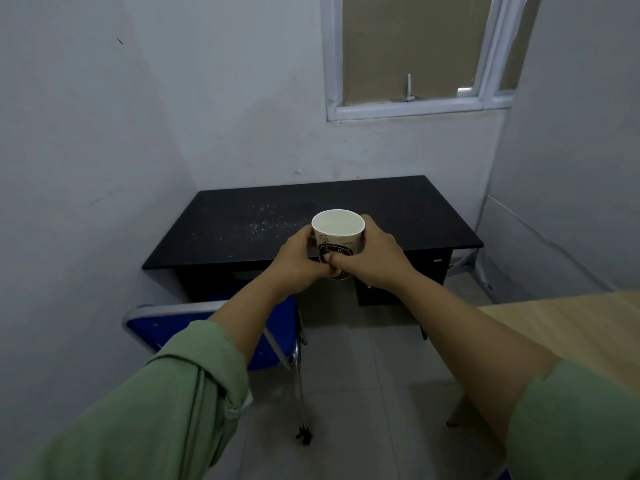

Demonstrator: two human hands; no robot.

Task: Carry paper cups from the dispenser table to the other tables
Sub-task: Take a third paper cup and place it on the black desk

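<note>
Green sleeves reach forward, left hand (298, 258) and right hand (375, 259) with fingers closed round one upright paper cup (338, 237), cream with a dark printed badge, seemingly empty, held in transit short of the black worktop (214, 230); next move: advance and set down.

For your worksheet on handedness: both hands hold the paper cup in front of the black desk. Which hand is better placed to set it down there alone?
Probably the right hand: it wraps the paper cup further around than the left hand. The black desk lies straight ahead.
</note>
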